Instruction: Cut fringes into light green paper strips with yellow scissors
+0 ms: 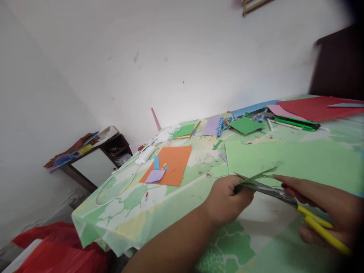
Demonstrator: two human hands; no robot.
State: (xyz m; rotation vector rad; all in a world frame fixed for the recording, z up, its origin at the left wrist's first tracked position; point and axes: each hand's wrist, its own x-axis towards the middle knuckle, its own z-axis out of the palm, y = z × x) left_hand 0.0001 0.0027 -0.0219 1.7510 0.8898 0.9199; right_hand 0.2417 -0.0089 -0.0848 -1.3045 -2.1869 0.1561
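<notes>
**Fringed green strip (263, 174) caught in the left hand (227, 201), scissors (280, 194) alongside**

From where I stand, the left hand's grip is closed, thumb and curled fingers pinching the strip at its base, so its feathery ends fan out past them toward the right hand (331, 203). That hand's grip is wrapped on the scissors' yellow handles, and the blades reach across to the strip, their tips beside the left thumb. Whether the steel touches the paper, I can't tell.

Just beyond the hands, a pale green sheet (298, 161) spreads over the cloth-covered counter (162, 214). Off to its left lies an orange sheet (178, 159), a lilac scrap (155, 176) on it, with a white power strip (145, 154) near its edge. Farther back sit a dark green square (247, 125) and a red sheet (315, 108). A low cabinet (95, 165) stands past the counter, by the white wall (170, 57).
</notes>
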